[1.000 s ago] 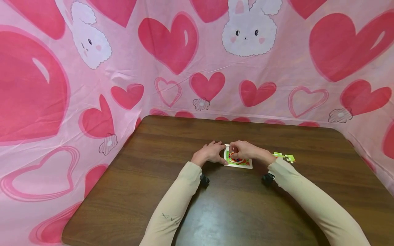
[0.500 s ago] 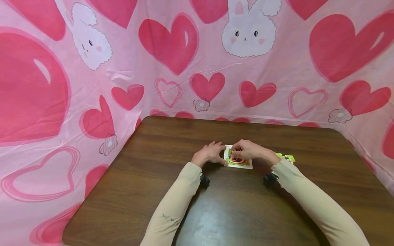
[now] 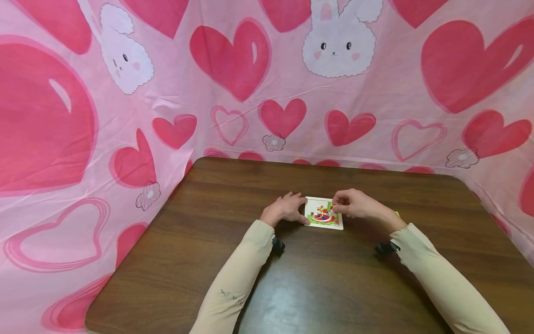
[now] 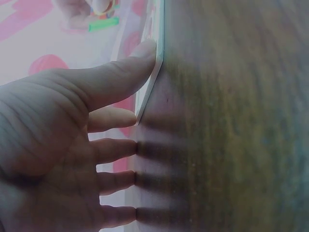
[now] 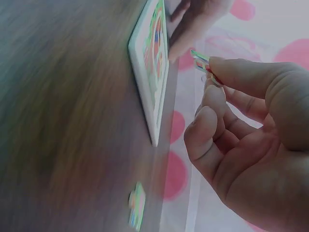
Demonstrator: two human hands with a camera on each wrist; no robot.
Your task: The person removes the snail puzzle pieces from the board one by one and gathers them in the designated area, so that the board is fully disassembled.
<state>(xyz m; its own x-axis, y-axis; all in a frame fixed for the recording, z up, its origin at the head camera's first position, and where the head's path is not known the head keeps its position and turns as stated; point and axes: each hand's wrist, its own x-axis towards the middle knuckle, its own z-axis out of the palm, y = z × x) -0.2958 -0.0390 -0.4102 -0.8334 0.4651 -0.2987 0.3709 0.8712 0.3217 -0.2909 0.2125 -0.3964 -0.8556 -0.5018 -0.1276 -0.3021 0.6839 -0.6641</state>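
Observation:
A square white-rimmed puzzle board [image 3: 323,225] lies on the table, with a red, blue and green picture partly filling it and bare white at its upper left. My left hand [image 3: 287,208] rests at its left side. In the left wrist view the thumb [image 4: 120,79] touches the board's edge, and the other fingers stand straight with tips on the table. Over the board's right side, my right hand [image 3: 359,204] pinches a small puzzle piece [image 5: 199,62] between thumb and fingers. The right wrist view shows that piece held up apart from the board.
A loose puzzle piece [image 5: 137,208] lies on the table near the board; in the head view the right forearm hides most of that spot. The brown wooden table [image 3: 200,250] meets a pink heart-patterned cloth [image 3: 233,55] behind and at the left.
My right hand has moved right from over the board's middle, with a puzzle piece now lifted in its fingers. The board's upper left now shows white. The left hand has stayed put.

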